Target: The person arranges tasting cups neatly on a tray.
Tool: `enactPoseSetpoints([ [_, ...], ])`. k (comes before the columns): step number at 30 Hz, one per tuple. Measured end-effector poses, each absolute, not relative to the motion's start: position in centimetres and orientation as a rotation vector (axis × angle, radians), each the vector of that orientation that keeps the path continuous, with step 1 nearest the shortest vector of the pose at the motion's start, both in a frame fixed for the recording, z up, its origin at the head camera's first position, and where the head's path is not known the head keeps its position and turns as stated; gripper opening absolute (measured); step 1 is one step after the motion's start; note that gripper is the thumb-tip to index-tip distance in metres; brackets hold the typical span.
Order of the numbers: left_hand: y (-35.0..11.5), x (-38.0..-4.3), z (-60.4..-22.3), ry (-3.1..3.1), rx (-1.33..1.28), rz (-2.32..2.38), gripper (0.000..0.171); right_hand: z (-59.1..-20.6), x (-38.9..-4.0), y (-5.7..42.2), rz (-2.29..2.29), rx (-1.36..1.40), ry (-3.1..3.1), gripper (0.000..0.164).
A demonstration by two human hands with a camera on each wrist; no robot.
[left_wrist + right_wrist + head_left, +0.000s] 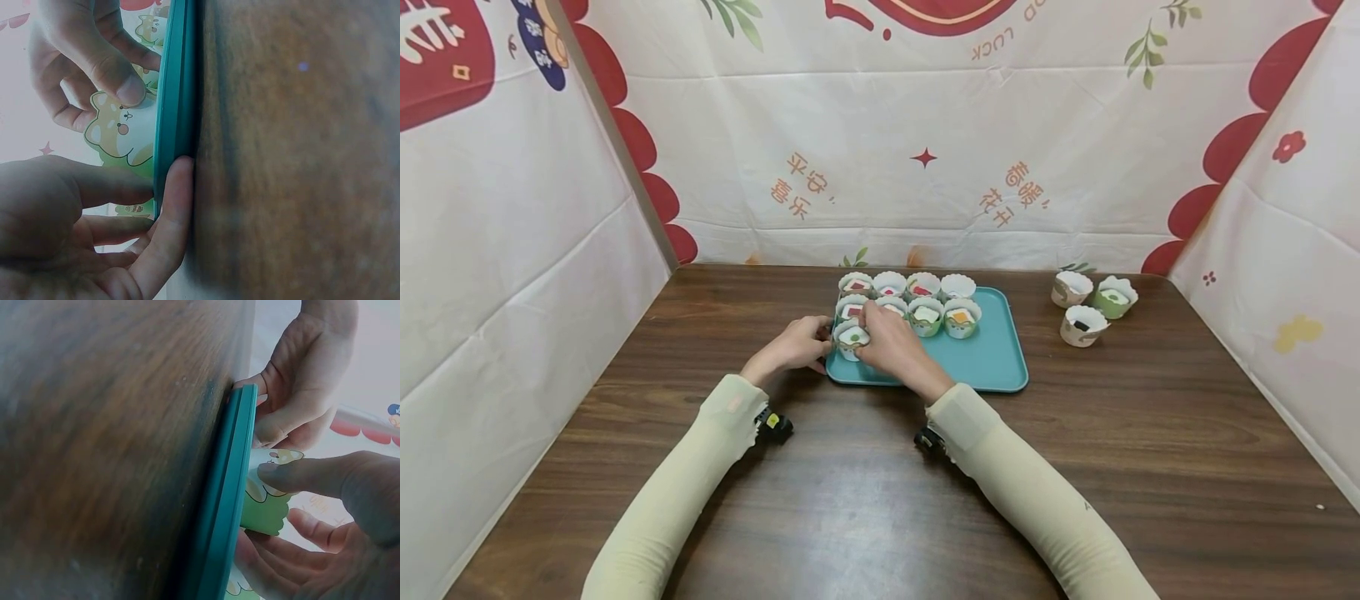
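At the front left corner of the blue-green tray [988, 358], my right hand [895, 343] grips a paper baking cup [852, 340] with a white filling and a green piece on top. The right wrist view shows the thumb on the front of this cup [265, 509], which has a cartoon animal print on green, and fingers round behind. My left hand [797, 343] pinches the tray's left rim; in the left wrist view one finger [178, 194] lies along the outside of the rim and the others reach inside. Both hands are close together at this corner.
Several filled cups stand in two rows behind, one with an orange topping [962, 318]. Off the tray at the right are a green cup [1115, 300], a cup with a black piece [1083, 326] and another pale cup [1071, 288]. A printed cloth [880, 208] hangs behind the table.
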State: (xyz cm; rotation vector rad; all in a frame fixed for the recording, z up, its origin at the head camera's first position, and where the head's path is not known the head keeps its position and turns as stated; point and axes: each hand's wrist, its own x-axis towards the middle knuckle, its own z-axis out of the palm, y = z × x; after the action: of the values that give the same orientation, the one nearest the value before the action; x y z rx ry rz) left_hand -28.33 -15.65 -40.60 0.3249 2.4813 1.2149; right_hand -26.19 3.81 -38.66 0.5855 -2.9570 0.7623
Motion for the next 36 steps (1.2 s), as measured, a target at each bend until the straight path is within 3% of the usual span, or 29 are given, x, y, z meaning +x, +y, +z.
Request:
enactPoseSetpoints([
  [26, -15.5, -28.3, -40.6, 2.492, 0.329, 1.208, 0.055, -36.3, -25.1, 4.9, 0.639, 0.604, -3.067, 0.046],
  [36, -15.5, -28.2, -40.5, 2.477, 0.311, 1.214, 0.057, -35.0, -24.5, 7.0, 0.772, 0.668, -2.896, 0.032],
])
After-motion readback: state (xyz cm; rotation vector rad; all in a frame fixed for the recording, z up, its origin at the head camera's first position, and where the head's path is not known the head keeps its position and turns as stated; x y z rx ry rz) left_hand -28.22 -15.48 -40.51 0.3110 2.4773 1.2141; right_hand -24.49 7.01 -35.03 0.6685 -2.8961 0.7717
